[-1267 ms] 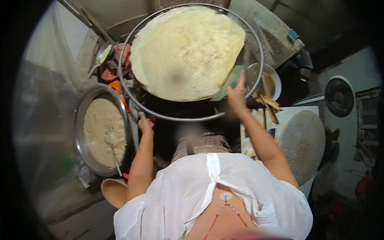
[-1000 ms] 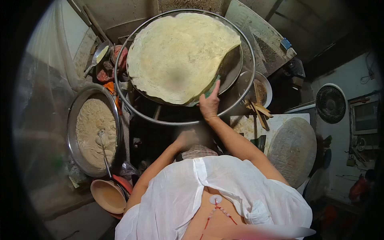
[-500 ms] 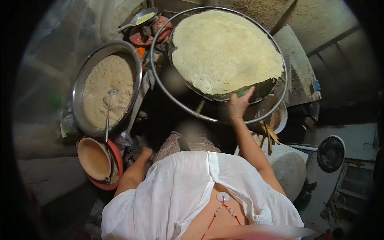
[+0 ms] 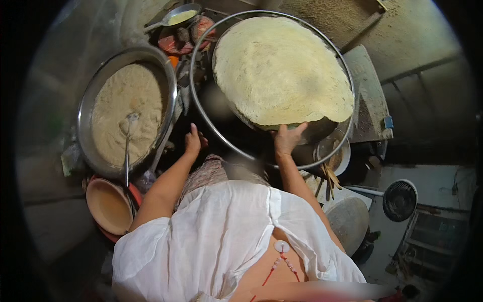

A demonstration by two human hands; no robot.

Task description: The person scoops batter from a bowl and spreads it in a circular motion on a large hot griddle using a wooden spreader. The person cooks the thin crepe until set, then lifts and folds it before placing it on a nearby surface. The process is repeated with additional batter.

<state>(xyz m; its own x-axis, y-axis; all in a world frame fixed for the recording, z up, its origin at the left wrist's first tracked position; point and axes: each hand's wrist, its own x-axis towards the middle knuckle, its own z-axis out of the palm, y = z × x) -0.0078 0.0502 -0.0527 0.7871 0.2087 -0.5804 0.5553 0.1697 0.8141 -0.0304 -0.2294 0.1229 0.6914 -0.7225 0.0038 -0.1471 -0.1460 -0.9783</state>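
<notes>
A large pale flatbread (image 4: 282,70) covers most of a round dark griddle (image 4: 314,133), inside a wide metal ring (image 4: 206,117). My right hand (image 4: 286,140) reaches over the ring's near side, its fingers closed in at the flatbread's near edge. A greenish sliver shows by those fingers, but what they grip is hidden. Left of the ring, my left hand (image 4: 193,142) is raised with thumb up and fingers loosely bent apart, and nothing shows in it. Close by that hand stands a big metal basin (image 4: 170,83) of beige batter (image 4: 118,100), with a ladle (image 4: 127,151) resting in it.
Below the basin sits a tan bowl (image 4: 107,205) in a red tub (image 4: 135,194). A small pan (image 4: 183,15) lies at the far left of the ring. On the right are a bowl (image 4: 343,157), wooden sticks (image 4: 329,180), a board (image 4: 370,95) and a fan (image 4: 400,200).
My left hand has risen from low beside my lap to near the ring's left side. My right hand has shifted left along the flatbread's near edge. The whole view has shifted slightly.
</notes>
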